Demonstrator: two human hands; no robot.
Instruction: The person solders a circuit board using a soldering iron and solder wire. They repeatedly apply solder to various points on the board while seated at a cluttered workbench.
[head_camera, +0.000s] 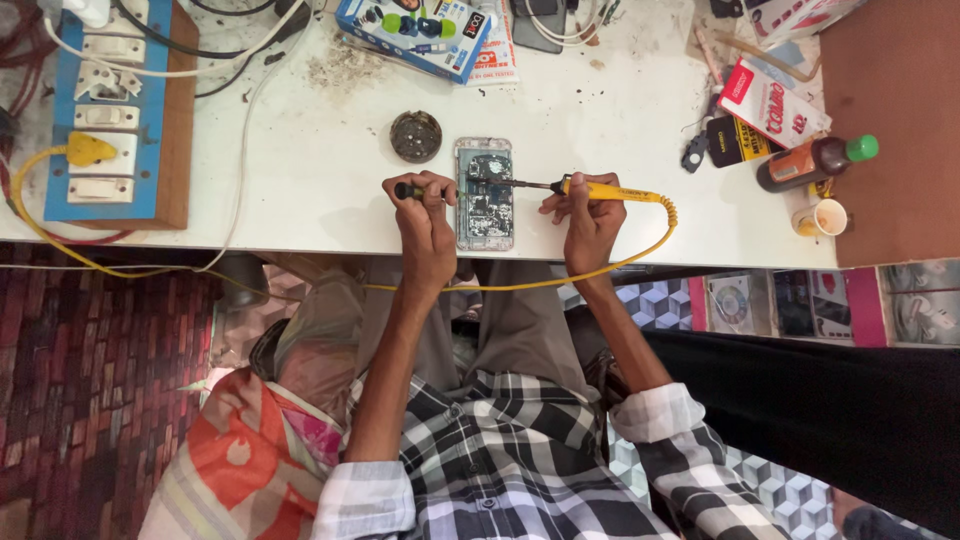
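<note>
The opened phone (484, 194) lies flat on the white table (330, 150), near its front edge, back cover off and circuit board exposed. It sits between the two hands.

The right hand (592, 222) holds a yellow soldering iron (600, 189) in a closed grip around the handle, fingers wrapped and thumb on top. The metal tip points left and reaches over the upper part of the board; contact with the board cannot be confirmed. A yellow cord (560, 280) runs from the handle's rear end, loops below the table edge and passes under the wrists.

The left hand (425, 222) rests at the phone's left edge, fingers curled shut around a small dark tool (408, 190) with a green band; its working end is hidden.

Handling judgement: the phone is light, rigid and thin, and slides easily on the smooth surface. The exposed board is fragile; hold the unit by its frame edges only. The iron is light and stiff; take it by the insulated yellow handle, never the metal shaft.

A round dark tin (415, 136) stands just above the left hand. A switchboard (110, 110) lies far left, a brown bottle (812, 161) at the right.
</note>
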